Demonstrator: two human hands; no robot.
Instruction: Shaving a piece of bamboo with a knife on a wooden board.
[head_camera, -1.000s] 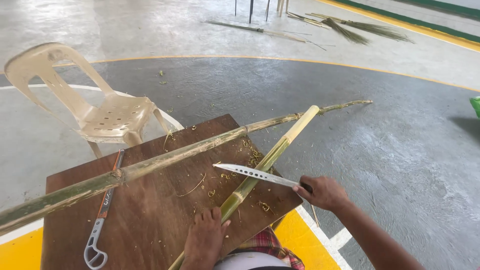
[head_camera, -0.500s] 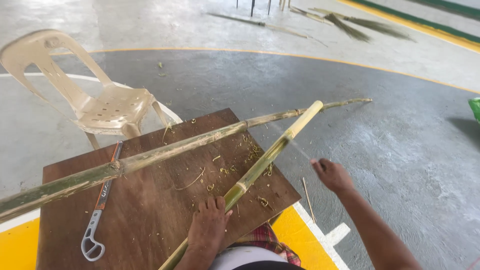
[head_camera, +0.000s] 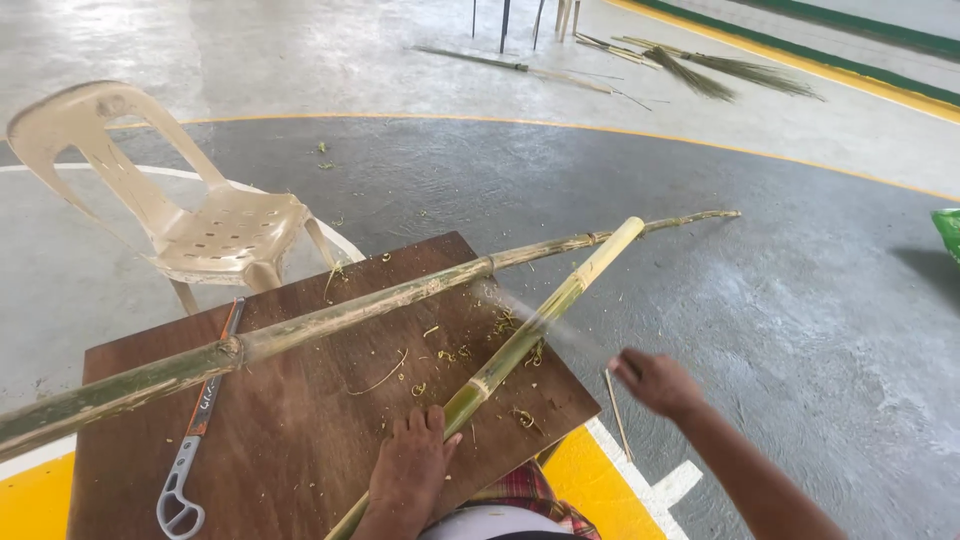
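Left hand (head_camera: 412, 468) pins short bamboo stalk (head_camera: 530, 335) flat on brown counter (head_camera: 300, 440), grip closed over stalk's lower end. Right hand (head_camera: 655, 382) swings blurred blade (head_camera: 545, 320) at stalk's midsection; fist closed on handle. Advice: keep pinning fingers well below strike point, shave away from body.

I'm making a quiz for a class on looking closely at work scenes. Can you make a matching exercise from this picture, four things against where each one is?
Things:
1. plastic chair
2. handsaw
3. left hand
4. brooms

Places:
A. lying on the floor far back, beyond the yellow line
B. pressing the shorter bamboo pole onto the wooden board
C. standing on the floor behind the board's left side
D. lying flat on the board, partly under the long bamboo pole

Pairs: 1-C, 2-D, 3-B, 4-A
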